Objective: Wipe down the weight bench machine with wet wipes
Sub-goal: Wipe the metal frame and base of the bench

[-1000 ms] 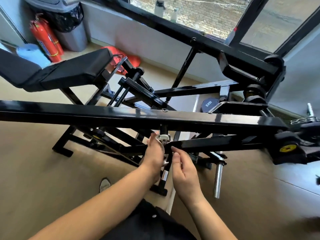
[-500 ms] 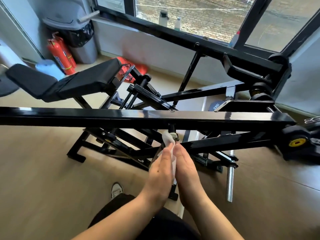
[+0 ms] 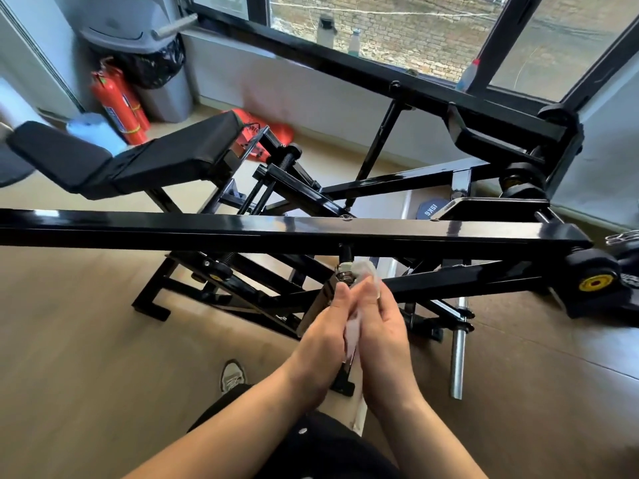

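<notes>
At lower centre of the frame, the left hand (image 3: 321,337) and right hand (image 3: 380,326) press flat together, sandwiching the wet wipe (image 3: 367,271) round a slanted strut (image 3: 316,305) under the black beam (image 3: 242,229); even pressure and full-length strokes should serve best.

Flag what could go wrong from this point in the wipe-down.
1. The white wet wipe, pressed between the left hand and right hand, sits against the silver nut under the long glossy black beam; it may snag or tear.
2. Both hands there could get scraped or pinched if the beam moves.
</notes>
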`<state>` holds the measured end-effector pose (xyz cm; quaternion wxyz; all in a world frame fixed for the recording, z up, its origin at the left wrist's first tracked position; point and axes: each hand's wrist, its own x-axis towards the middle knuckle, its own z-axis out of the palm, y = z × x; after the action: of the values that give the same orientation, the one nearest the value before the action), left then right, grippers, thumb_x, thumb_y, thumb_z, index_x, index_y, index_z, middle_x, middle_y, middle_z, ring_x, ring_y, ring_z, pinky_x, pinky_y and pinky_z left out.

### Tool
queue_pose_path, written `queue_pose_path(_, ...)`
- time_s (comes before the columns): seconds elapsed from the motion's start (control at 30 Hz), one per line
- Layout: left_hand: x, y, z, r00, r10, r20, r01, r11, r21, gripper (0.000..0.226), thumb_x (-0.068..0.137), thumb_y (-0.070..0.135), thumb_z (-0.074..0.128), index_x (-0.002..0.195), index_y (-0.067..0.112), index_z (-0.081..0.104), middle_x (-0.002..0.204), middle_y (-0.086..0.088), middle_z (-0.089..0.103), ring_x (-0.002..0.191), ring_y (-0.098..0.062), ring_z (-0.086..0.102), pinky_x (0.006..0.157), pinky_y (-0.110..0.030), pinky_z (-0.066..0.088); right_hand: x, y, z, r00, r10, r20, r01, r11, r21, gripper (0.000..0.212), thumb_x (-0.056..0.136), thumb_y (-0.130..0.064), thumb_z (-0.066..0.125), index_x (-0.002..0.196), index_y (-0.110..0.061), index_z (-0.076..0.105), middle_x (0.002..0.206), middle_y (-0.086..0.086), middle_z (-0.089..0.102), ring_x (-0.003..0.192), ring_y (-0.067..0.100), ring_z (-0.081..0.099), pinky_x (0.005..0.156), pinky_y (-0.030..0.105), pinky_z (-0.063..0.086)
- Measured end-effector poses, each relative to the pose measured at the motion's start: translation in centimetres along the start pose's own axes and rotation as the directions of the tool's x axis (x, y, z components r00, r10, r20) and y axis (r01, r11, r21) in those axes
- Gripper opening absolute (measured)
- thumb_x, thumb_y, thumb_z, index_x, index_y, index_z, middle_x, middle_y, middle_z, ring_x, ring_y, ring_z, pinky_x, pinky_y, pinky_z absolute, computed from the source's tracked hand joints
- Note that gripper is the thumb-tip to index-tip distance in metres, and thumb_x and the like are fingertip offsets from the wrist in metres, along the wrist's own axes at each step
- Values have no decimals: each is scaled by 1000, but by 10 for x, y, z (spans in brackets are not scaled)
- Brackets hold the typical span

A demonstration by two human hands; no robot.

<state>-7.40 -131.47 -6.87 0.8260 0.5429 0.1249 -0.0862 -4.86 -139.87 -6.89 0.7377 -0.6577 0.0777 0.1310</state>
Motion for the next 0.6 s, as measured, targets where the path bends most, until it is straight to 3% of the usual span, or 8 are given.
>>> queue_pose_path(0.1, 2, -1, -6, 1000, 12, -21, -12, 1000, 9, 59, 104, 59, 30, 143, 25, 57, 147, 9, 59, 141, -4, 48, 122, -30, 32, 1, 9, 1, 996, -84, 26, 87, 986, -143, 38, 110, -39, 47, 143, -22, 57, 130, -4, 70, 126, 10, 63, 106, 35, 53)
queue_pose_path(0.2, 1, 4, -17, 996, 66, -56, -61, 994, 90, 50, 109, 48, 32, 135, 21, 64, 135, 3, 68, 132, -11, 59, 112, -29, 45, 5, 8, -6, 990, -137, -35, 126, 969, -212, 28, 111, -26, 44, 121, -21, 69, 106, -7, 76, 106, 12, 71, 88, 24, 57)
queue_pose_path(0.27, 4, 6, -21, 983, 122, -139, -95, 979, 182, 38, 110, 36, 40, 127, 17, 69, 122, 1, 74, 122, -15, 66, 105, -30, 51, 5, 2, -8, 972, -214, -95, 181, 945, -272, 28, 111, -29, 43, 117, -24, 69, 102, -10, 76, 101, 9, 71, 83, 22, 56)
queue_pose_path(0.33, 7, 4, -28, 948, 186, -257, -122, 962, 245, 30, 107, 34, 49, 118, 20, 73, 113, 2, 76, 115, -16, 68, 103, -36, 54, 10, -5, -10, 918, -371, -143, 293, 874, -388, 36, 112, -34, 39, 132, -19, 65, 117, -10, 74, 115, 3, 66, 99, 27, 53)
queue_pose_path(0.37, 8, 4, -31, 930, 211, -300, -131, 955, 266, 30, 105, 35, 50, 115, 21, 74, 111, 3, 76, 112, -15, 69, 103, -40, 54, 17, -6, -12, 866, -482, -131, 372, 797, -475, 42, 112, -35, 37, 140, -14, 60, 130, -3, 70, 126, 5, 61, 107, 30, 50)
queue_pose_path(0.43, 9, 4, -37, 911, 234, -340, -137, 948, 287, 28, 109, 28, 48, 113, 20, 74, 108, 2, 76, 108, -16, 70, 100, -42, 56, 37, 0, -13, 761, -647, 59, 516, 547, -659, 47, 111, -31, 37, 149, -8, 51, 150, 9, 56, 145, 16, 46, 119, 39, 40)
queue_pose_path(0.5, 7, 5, -39, 913, 224, -341, -131, 952, 276, 28, 110, 21, 46, 115, 18, 73, 108, 0, 77, 107, -17, 71, 98, -41, 56, 56, 14, -6, 725, -610, 320, 590, 311, -745, 49, 109, -27, 39, 154, -8, 45, 162, 9, 41, 155, 19, 28, 123, 47, 34)
queue_pose_path(0.6, 5, 0, -41, 917, 197, -346, -116, 964, 241, 28, 110, 17, 44, 118, 18, 71, 109, 0, 76, 108, -18, 71, 97, -39, 57, 69, 44, 2, 699, -496, 515, 643, 123, -756, 56, 106, -28, 39, 155, 0, 40, 166, 16, 30, 159, 31, 14, 125, 52, 27)
